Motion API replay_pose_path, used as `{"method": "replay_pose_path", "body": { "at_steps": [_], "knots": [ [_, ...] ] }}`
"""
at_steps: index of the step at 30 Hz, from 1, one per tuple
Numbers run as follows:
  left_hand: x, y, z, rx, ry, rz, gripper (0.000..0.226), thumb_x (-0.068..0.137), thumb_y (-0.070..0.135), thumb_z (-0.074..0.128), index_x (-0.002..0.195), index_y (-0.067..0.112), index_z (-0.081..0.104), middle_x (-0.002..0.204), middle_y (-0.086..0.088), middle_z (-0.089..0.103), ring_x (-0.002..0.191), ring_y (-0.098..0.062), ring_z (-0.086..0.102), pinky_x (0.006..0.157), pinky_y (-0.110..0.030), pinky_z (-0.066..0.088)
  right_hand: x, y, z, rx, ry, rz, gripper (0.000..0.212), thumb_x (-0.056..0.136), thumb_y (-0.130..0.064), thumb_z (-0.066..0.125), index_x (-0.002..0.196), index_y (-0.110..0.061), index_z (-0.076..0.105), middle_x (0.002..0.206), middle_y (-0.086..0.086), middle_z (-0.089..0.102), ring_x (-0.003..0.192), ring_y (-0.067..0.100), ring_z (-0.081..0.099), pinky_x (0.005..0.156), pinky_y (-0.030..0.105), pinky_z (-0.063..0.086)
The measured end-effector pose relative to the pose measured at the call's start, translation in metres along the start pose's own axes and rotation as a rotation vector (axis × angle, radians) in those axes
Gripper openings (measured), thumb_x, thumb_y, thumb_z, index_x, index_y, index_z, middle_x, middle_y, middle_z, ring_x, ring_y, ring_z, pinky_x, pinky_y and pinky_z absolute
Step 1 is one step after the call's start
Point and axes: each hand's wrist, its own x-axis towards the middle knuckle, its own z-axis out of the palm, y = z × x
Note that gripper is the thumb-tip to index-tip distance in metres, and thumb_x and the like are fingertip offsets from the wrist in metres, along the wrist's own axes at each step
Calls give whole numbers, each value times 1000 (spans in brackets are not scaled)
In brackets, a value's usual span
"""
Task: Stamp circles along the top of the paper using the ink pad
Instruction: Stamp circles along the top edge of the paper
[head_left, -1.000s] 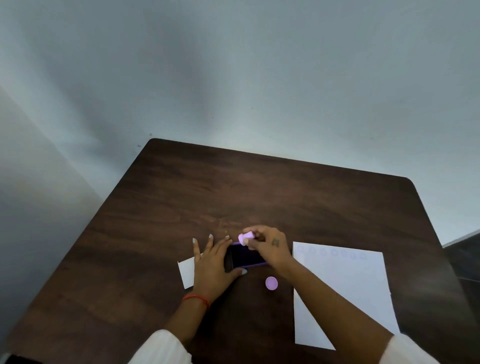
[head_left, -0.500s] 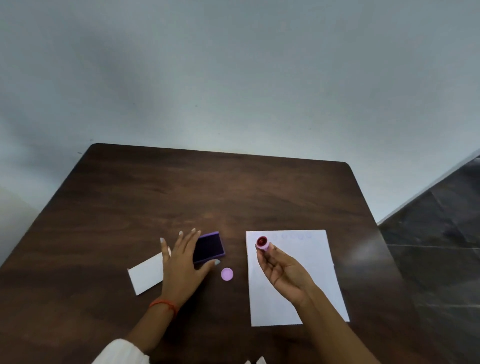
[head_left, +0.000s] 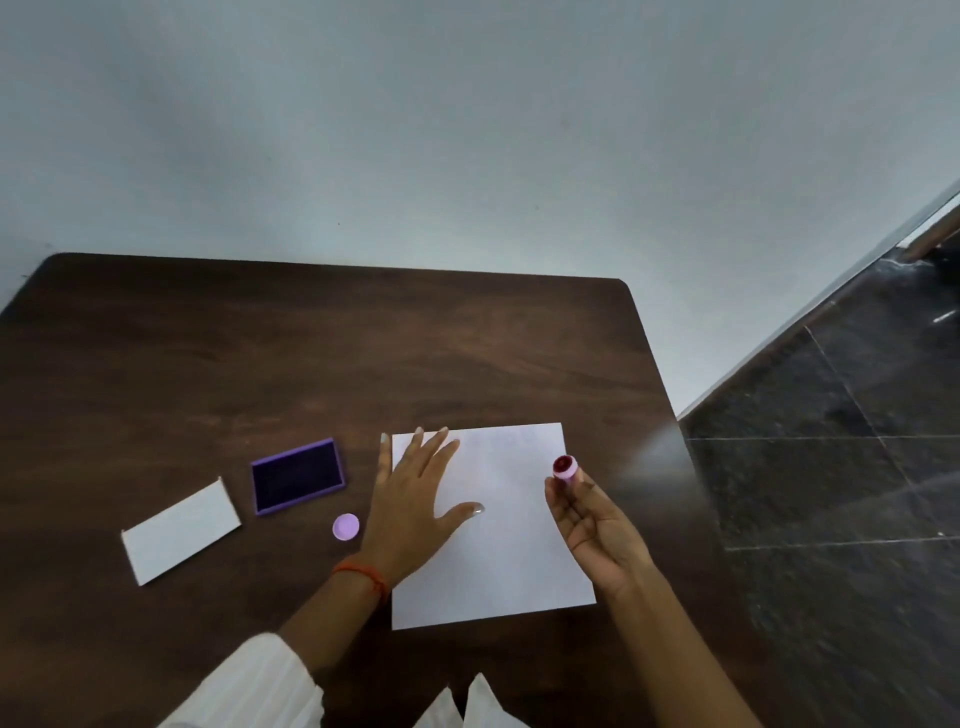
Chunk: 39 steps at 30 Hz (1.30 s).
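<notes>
The paper (head_left: 498, 525) is pinned flat on the table (head_left: 311, 353) by the left hand (head_left: 410, 499), fingers spread wide. The stamp (head_left: 564, 466) is pinched in the right hand (head_left: 597, 530), near the paper's right edge, face up. The ink pad (head_left: 297, 475) lies open at left.

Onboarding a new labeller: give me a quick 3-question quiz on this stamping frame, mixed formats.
1. True or false: the left hand lies flat on the paper.
2. What does the right hand hold? A) the stamp, inked face turned up B) the ink pad C) the small purple cap
3. Fill in: the white card lies on the table to the ____ of the ink pad.

Key: 1 true; 2 A; 3 left.
</notes>
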Motion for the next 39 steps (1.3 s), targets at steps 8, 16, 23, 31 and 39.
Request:
{"method": "replay_pose_path", "body": {
  "at_steps": [8, 16, 23, 31, 39],
  "knots": [
    [31, 36, 38, 58, -69, 93, 74, 78, 64, 45, 138, 26, 28, 151, -1, 24, 142, -25, 15, 114, -53, -5, 28, -23, -2, -314, 174, -188, 14, 81, -14, 65, 95, -13, 68, 94, 6, 73, 87, 21, 71, 76, 29, 59],
    [34, 24, 60, 86, -172, 59, 84, 75, 72, 34, 142, 26, 14, 155, -1, 11, 143, -25, 3, 114, -53, -9, 46, -21, 13, -693, 234, -515, 11, 80, -14, 69, 90, -18, 66, 93, 6, 70, 88, 18, 67, 80, 29, 56],
    [36, 19, 66, 48, -177, 56, 87, 72, 76, 30, 142, 26, 15, 155, 1, 11, 143, -23, 1, 114, -54, -10, 60, -18, 17, -1260, 294, -738, 17, 89, -25, 54, 88, -14, 66, 91, 6, 70, 80, 13, 62, 72, 17, 50],
    [35, 19, 66, 22, -177, 38, 87, 73, 78, 28, 142, 27, 16, 155, 3, 11, 143, -22, 0, 114, -54, -9, 71, -20, 25, -1719, 208, -737, 22, 85, -16, 62, 106, -9, 61, 112, 13, 65, 97, 25, 61, 81, 24, 44],
    [35, 20, 67, -10, -158, 42, 86, 72, 75, 34, 141, 26, 18, 154, 1, 14, 143, -22, 2, 114, -53, -9, 74, -19, 29, -1921, 170, -598, 39, 82, -16, 66, 119, -11, 53, 123, 10, 59, 106, 24, 57, 91, 29, 48]
  ]
}}
